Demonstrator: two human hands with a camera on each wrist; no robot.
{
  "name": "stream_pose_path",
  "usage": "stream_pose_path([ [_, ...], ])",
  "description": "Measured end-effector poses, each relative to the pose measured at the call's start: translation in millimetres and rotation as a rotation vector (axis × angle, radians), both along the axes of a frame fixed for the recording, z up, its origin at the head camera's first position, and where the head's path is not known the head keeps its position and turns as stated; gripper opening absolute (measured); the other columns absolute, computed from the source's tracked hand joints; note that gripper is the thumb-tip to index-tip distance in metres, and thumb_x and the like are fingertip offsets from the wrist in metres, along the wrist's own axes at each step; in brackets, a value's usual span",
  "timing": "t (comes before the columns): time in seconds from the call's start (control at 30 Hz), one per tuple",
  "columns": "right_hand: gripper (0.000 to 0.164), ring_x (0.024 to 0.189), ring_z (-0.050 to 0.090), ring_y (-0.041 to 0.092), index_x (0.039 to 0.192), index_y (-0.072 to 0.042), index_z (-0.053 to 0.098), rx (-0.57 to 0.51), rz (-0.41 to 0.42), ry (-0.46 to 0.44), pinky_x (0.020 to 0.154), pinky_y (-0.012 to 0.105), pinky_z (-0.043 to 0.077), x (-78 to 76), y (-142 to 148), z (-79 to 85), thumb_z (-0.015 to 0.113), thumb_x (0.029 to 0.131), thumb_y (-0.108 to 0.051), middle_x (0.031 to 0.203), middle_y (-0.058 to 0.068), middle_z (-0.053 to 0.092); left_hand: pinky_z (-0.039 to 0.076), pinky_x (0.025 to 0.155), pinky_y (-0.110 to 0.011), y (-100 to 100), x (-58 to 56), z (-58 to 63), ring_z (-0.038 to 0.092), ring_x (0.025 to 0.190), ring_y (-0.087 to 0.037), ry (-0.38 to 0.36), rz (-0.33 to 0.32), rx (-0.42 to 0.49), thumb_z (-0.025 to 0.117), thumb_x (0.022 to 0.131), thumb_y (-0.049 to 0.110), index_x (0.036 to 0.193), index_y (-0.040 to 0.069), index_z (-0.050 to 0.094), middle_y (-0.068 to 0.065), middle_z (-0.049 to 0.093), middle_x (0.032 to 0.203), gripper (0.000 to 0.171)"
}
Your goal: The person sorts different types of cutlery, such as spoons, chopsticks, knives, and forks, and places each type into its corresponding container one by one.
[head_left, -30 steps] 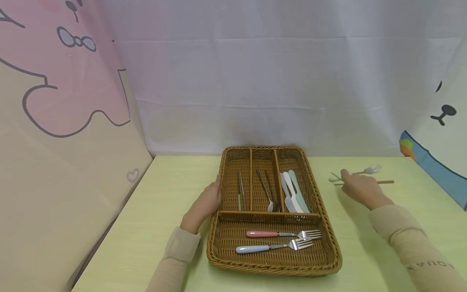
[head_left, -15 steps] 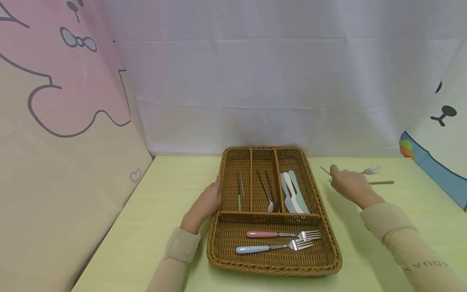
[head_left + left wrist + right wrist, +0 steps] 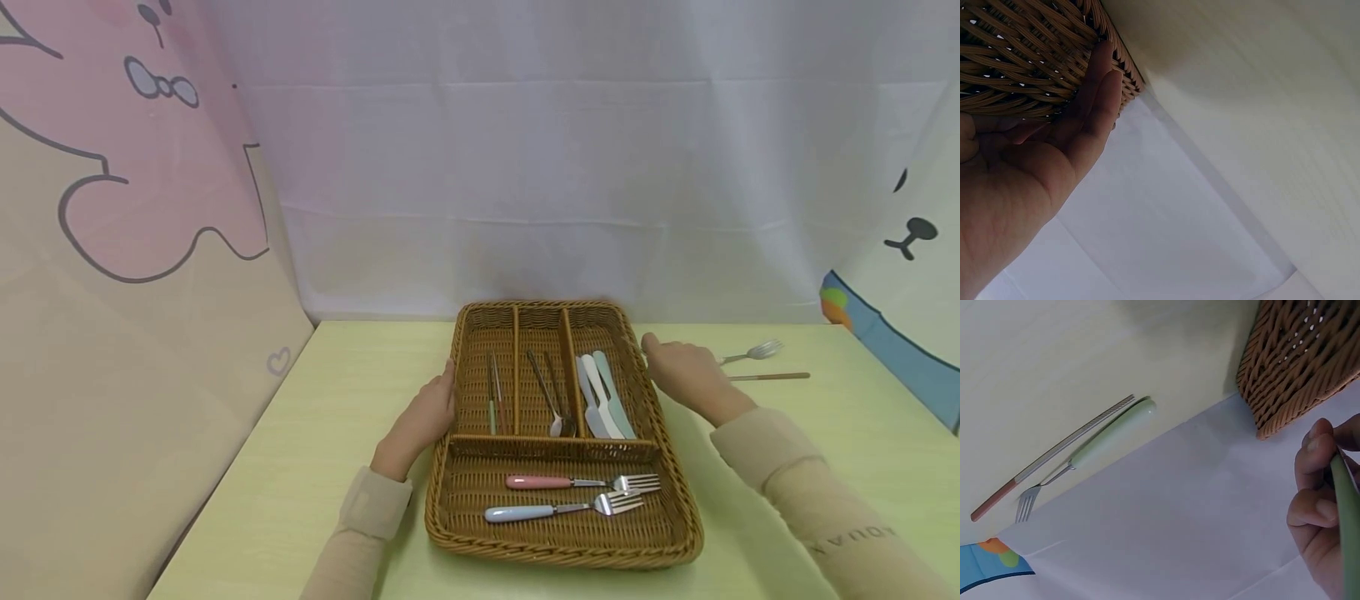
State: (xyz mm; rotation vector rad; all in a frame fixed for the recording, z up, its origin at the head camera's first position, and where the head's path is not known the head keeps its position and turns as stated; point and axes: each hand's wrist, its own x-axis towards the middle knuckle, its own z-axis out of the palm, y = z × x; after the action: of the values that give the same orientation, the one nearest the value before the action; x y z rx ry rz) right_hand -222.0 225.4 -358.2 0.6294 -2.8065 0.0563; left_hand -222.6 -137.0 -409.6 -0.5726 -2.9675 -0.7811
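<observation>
A brown wicker cutlery basket (image 3: 562,554) with several compartments sits on the table. My left hand (image 3: 425,412) rests against its left side; in the left wrist view the fingers lie fairly straight along the outer wall. My right hand (image 3: 686,371) is beside the basket's upper right rim and pinches a green-handled chopstick (image 3: 1349,525). The chopstick's thin tip points over the rim, partly hidden by the hand in the head view. To the right on the table lie a fork (image 3: 1107,437) with a pale green handle and a brown-handled metal chopstick (image 3: 1054,453).
Inside the basket are two chopsticks (image 3: 492,400), two spoons (image 3: 556,425), several table knives (image 3: 603,396), a pink-handled fork (image 3: 540,482) and a blue-handled fork (image 3: 521,512). A white cloth (image 3: 480,167) hangs behind the table; printed cloths flank it.
My right hand has moved left with the green-handled chopstick, from beside the fork to the basket's right rim. The left hand and basket stay where they were.
</observation>
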Motion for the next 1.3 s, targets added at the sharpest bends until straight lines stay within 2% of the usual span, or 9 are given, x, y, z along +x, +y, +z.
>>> stream_pose_path([
  [0.17, 0.008, 0.037, 0.036, 0.018, 0.080, -0.001, 0.042, 0.022, 0.036, 0.057, 0.031, 0.039, 0.037, -1.2, -17, 1.7, 0.049, 0.082, 0.003, 0.046, 0.002, 0.037, 0.048, 0.065, -0.039, 0, 0.8, 1.2, 0.042, 0.057, -0.016, -0.005, 0.004, 0.007, 0.029, 0.098, 0.008, 0.140, -0.011, 0.013, -0.009, 0.049, 0.076, 0.049],
  [0.37, 0.006, 0.040, 0.040, 0.019, 0.085, 0.001, 0.046, 0.055, 0.039, 0.002, 0.034, 0.038, 0.042, -3.1, -38, 4.8, 0.047, 0.082, 0.006, 0.050, 0.004, 0.040, 0.048, 0.065, -0.038, 1, 2.8, 2.8, 0.043, 0.057, -0.015, 0.003, 0.014, 0.010, 0.029, 0.098, 0.009, 0.140, -0.011, 0.016, -0.015, 0.056, 0.088, 0.048],
  [0.57, 0.009, 0.055, 0.052, 0.024, 0.091, 0.004, 0.053, 0.065, 0.071, -0.038, 0.045, 0.039, 0.049, -5.1, -58, 5.1, 0.050, 0.083, 0.002, 0.067, 0.011, 0.054, 0.047, 0.065, -0.038, 0, 2.3, 2.9, 0.040, 0.057, -0.015, 0.002, 0.007, 0.013, 0.028, 0.098, 0.008, 0.140, -0.011, 0.014, -0.008, 0.050, 0.076, 0.048],
  [0.77, 0.024, 0.075, 0.059, 0.029, 0.106, 0.006, 0.055, 0.084, 0.102, -0.076, 0.055, 0.040, 0.054, -3.7, -76, 5.7, 0.057, 0.084, -0.003, 0.091, 0.019, 0.063, 0.045, 0.065, -0.038, 0, 2.3, 2.7, 0.039, 0.056, -0.015, -0.002, 0.003, 0.014, 0.028, 0.098, 0.008, 0.140, -0.011, 0.013, -0.006, 0.047, 0.074, 0.049],
  [0.83, 0.028, 0.073, 0.059, 0.027, 0.111, 0.007, 0.053, 0.082, 0.112, -0.101, 0.054, 0.038, 0.053, -2.5, -82, 7.1, 0.056, 0.085, -0.003, 0.092, 0.020, 0.063, 0.045, 0.065, -0.037, 0, 2.4, 2.7, 0.039, 0.056, -0.015, -0.002, 0.003, 0.013, 0.028, 0.098, 0.008, 0.140, -0.011, 0.013, -0.006, 0.047, 0.074, 0.049],
  [1.0, 0.025, 0.060, 0.054, 0.021, 0.110, 0.005, 0.052, 0.068, 0.146, -0.132, 0.048, 0.033, 0.048, -1.1, -94, 10.7, 0.053, 0.085, 0.005, 0.081, 0.017, 0.061, 0.049, 0.070, -0.040, 0, 2.5, 2.8, 0.044, 0.060, -0.017, 0.004, 0.007, 0.010, 0.029, 0.098, 0.009, 0.140, -0.011, 0.014, -0.012, 0.053, 0.081, 0.049],
  [1.13, 0.032, 0.063, 0.056, 0.023, 0.115, 0.004, 0.052, 0.070, 0.164, -0.142, 0.051, 0.034, 0.049, -1.2, -103, 13.7, 0.053, 0.084, 0.010, 0.085, 0.019, 0.063, 0.050, 0.075, -0.043, 0, 2.8, 2.8, 0.047, 0.066, -0.019, 0.011, 0.010, 0.008, 0.029, 0.098, 0.009, 0.140, -0.011, 0.014, -0.018, 0.057, 0.092, 0.048],
  [1.3, 0.031, 0.065, 0.058, 0.022, 0.113, 0.003, 0.057, 0.088, 0.183, -0.131, 0.050, 0.031, 0.050, -2.1, -116, 16.3, 0.055, 0.083, 0.009, 0.086, 0.017, 0.064, 0.048, 0.068, -0.040, 1, 3.0, 3.3, 0.044, 0.061, -0.017, 0.008, 0.010, 0.002, 0.030, 0.098, 0.008, 0.140, -0.011, 0.014, -0.015, 0.055, 0.087, 0.049],
])
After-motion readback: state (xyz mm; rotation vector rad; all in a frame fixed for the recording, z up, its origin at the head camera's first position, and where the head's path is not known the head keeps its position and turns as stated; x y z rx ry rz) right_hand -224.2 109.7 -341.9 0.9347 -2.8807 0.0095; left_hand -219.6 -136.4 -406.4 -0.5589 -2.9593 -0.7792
